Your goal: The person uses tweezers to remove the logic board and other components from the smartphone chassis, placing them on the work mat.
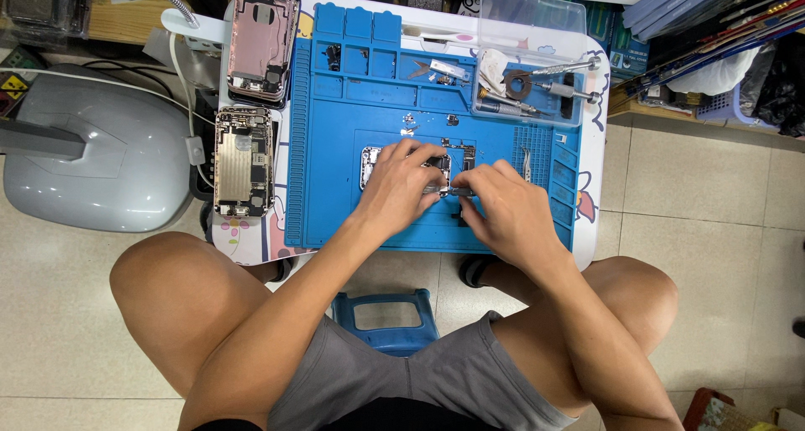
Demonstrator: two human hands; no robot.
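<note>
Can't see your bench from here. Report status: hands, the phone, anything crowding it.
Left hand pressing the opened phone on the blue mat. Right hand pinching a small tool at it. Loose parts nearby, none blocking.

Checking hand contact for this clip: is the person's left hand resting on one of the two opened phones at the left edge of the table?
No, the left hand lies on the small device on the blue mat, apart from both opened phones.

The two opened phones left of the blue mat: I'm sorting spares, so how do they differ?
The upper phone looks mostly stripped, a pinkish bare shell, while the lower phone is packed with parts and a silvery-gold plate. The upper phone lies tilted at the table's far corner; the lower phone lies straighter, nearer the person. Both lie open, untouched by either hand, beside the mat.
</note>
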